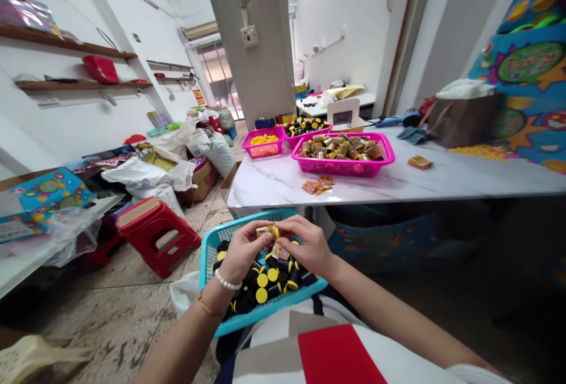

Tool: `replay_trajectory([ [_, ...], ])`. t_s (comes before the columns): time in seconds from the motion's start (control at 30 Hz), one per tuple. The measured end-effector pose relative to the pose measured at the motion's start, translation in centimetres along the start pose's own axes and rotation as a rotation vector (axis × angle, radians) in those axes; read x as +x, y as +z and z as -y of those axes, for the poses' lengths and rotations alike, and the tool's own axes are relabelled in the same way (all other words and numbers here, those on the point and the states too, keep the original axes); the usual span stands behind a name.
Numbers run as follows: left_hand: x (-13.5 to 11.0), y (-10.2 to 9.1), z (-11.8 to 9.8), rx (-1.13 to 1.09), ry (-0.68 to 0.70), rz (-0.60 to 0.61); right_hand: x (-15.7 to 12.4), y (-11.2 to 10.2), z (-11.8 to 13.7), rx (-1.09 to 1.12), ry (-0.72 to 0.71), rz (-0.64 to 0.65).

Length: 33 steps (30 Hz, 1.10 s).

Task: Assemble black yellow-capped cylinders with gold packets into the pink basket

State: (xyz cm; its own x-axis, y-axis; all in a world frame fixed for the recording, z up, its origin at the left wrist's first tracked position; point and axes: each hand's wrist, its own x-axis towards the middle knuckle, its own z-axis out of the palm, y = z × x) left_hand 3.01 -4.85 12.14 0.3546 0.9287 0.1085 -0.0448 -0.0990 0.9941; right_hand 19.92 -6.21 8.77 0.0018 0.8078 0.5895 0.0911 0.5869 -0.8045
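Note:
Above a turquoise basket (207, 254) on my lap, both hands hold one small canister (267, 230) with a yellow printed wrap. My left hand (242, 249), wearing a white bead bracelet, grips its left end. The fingers of my right hand (312, 246) pinch the right end. A small printed orange-yellow sticker or card (280, 252) shows just below the right fingers; whether they hold it I cannot tell. Several black canisters with yellow caps (262, 295) lie loose in the basket beneath my hands.
On the white table (265, 186) stand a pink basket (345, 167) of wrapped canisters, a pink basket (265, 149) of small yellow pieces, and another holding black canisters (307, 126). Printed orange pieces (318, 185) lie near the front edge. A red stool (154, 233) stands left.

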Motion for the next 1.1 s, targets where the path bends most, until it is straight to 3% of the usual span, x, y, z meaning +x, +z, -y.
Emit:
replay_trajectory([
  [0.1,0.0,0.3,-0.4,0.263,0.173,-0.07,0.4,0.5,-0.9,0.242,0.231,0.004],
  [0.2,0.2,0.1,-0.5,0.39,0.205,-0.063,0.4,0.9,-1.6,0.4,0.347,0.059],
  [0.37,0.2,-0.9,1.3,0.153,0.004,-0.021,-0.7,0.9,-2.4,0.383,0.308,0.047],
  [0.53,-0.8,-0.7,2.9,-0.08,-0.165,0.009,-1.0,0.5,-2.6,0.493,0.413,0.216],
  [0.67,-1.4,-0.3,3.3,-0.301,-0.216,0.075,-1.3,0.6,-2.7,0.6,0.422,0.111],
  [0.77,-1.6,-0.3,4.0,-0.318,-0.22,0.055,-1.7,0.8,-2.8,0.617,0.414,0.082],
  [0.93,-1.9,0.1,5.0,-0.343,-0.278,-0.004,-2.1,0.8,-2.4,0.5,0.401,0.226],
  [1.1,-2.1,0.5,5.2,-0.368,-0.329,0.019,-2.4,1.1,-2.6,0.462,0.28,0.158],
])
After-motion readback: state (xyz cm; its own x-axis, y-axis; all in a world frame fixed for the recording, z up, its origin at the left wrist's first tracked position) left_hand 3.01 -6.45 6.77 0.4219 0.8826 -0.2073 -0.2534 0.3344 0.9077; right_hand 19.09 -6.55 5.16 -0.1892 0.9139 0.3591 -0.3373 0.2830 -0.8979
